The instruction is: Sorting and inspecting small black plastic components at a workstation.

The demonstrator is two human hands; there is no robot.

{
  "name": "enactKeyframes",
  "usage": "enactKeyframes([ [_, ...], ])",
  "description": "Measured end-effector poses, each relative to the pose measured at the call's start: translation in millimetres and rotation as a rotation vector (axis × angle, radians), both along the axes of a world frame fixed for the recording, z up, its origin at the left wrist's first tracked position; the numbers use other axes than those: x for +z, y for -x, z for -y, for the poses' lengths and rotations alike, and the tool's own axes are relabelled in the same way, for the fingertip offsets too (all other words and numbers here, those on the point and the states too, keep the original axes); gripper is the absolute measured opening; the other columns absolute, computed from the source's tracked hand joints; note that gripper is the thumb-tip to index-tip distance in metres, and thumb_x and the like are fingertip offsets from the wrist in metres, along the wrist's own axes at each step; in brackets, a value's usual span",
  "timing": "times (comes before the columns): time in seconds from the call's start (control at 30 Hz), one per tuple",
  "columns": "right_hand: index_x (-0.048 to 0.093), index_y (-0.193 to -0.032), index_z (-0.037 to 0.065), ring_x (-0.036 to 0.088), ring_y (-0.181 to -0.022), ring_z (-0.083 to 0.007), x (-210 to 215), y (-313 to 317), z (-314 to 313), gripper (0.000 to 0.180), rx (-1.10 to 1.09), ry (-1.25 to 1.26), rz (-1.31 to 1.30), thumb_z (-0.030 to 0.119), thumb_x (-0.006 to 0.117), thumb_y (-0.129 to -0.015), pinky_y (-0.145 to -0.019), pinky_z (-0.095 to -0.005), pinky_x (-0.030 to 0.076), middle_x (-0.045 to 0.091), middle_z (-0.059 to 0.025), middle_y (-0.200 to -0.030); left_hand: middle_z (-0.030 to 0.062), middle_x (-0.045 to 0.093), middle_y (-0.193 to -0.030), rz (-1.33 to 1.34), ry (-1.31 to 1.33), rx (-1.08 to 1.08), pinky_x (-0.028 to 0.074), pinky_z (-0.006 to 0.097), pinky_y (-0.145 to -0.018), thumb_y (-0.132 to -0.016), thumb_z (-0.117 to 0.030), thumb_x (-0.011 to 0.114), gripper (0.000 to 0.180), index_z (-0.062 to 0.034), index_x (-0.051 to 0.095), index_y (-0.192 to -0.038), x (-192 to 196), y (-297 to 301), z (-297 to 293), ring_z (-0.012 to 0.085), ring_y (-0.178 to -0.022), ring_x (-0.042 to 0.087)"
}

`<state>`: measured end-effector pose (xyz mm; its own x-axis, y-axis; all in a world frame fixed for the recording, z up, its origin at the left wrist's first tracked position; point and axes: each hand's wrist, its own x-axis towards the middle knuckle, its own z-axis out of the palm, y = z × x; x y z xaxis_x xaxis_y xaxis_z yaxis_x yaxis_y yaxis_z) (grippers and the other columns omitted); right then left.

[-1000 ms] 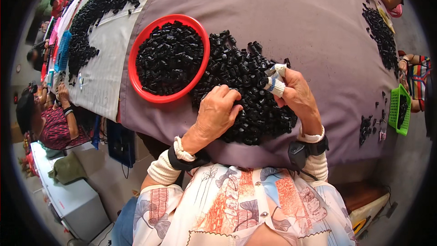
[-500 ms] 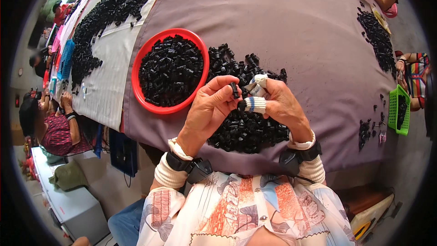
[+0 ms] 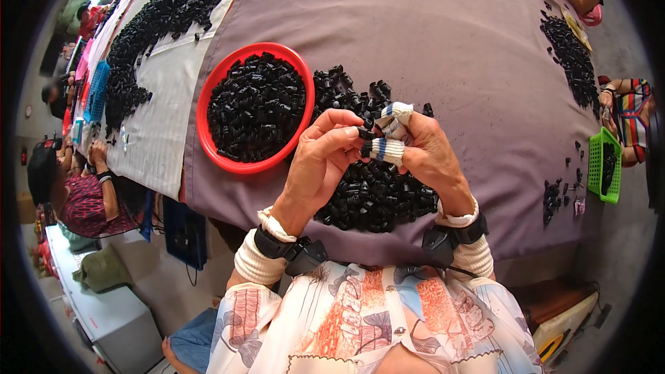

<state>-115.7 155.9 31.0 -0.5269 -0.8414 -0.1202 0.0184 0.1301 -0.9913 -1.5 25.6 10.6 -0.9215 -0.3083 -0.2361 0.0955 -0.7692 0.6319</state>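
My left hand pinches a small black plastic part between thumb and forefinger, over the table. My right hand meets it from the right, its thumb and forefinger in white knitted finger covers with blue stripes and closed close to the part. Something small and greyish shows between the covered fingers, but I cannot make out what it is. Below and behind both hands lies a loose pile of similar black parts. Left of the hands, a round red basin is filled with more of them.
A mauve cloth covers the table. More black parts lie on a pale cloth at left and in a heap at far right. A green basket stands at the right edge. Other people sit along both sides.
My right fingers have come closer to the black part in my left hand, and the part has tilted from upright toward level. The whole view has shifted slightly.
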Motion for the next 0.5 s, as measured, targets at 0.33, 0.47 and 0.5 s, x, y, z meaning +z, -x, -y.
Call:
enactKeyframes([
  [0.33, 0.057, -0.089, 0.001, 0.048, -0.059, -0.0048, -5, 7, -3, 0.019, 0.063, 0.061, -0.112, 0.007, 0.065, -0.073, -0.051, -0.0218, 0.039, 0.058, -0.0005, -0.066, 0.0066, 0.059, -0.087, 0.019, -0.037, -0.128, 0.050, 0.031, -0.070, -0.084, -0.007, 0.054, 0.009, -0.0037, 0.054, -0.092, -7, 1, 2, 0.0149, -0.077, 0.059],
  [0.47, 0.057, -0.088, 0.000, 0.048, -0.059, -0.0045, -3, 13, -6, 0.017, 0.079, 0.054, -0.118, 0.006, 0.065, -0.073, -0.051, -0.0219, 0.039, 0.058, -0.0010, -0.065, 0.0065, 0.059, -0.089, 0.050, -0.008, -0.162, 0.050, 0.031, -0.070, -0.084, -0.007, 0.055, 0.011, -0.0034, 0.055, -0.094, -6, 0, 2, 0.0145, -0.078, 0.058],
  [0.5, 0.058, -0.088, 0.001, 0.048, -0.059, -0.0046, -2, 16, -7, 0.017, 0.132, 0.035, -0.113, 0.006, 0.065, -0.073, -0.052, -0.0218, 0.040, 0.058, -0.0006, -0.065, 0.0067, 0.059, -0.090, 0.045, 0.024, -0.198, 0.050, 0.031, -0.070, -0.084, -0.007, 0.055, 0.013, -0.0027, 0.055, -0.097, -7, -2, 3, 0.0146, -0.078, 0.058],
])
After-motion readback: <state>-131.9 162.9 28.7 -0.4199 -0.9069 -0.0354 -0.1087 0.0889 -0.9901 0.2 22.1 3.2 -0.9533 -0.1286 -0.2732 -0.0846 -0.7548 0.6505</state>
